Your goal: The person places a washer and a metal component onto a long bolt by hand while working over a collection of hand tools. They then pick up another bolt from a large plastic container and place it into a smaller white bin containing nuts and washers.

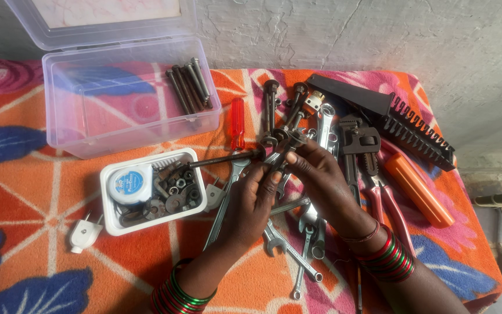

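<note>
Here, both hands [289, 183] grip a long bolt [228, 158].

A clear plastic box [124, 96] holding dark bolts [190, 84] stands behind a white tray [111, 218] of washers, with a white plug [84, 233] just beside it.

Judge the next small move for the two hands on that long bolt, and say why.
Probably lay the long bolt in the clear plastic box beside the other bolts. The left hand and right hand pinch it above the spanner pile, and similar long bolts already lie together in that box.
</note>
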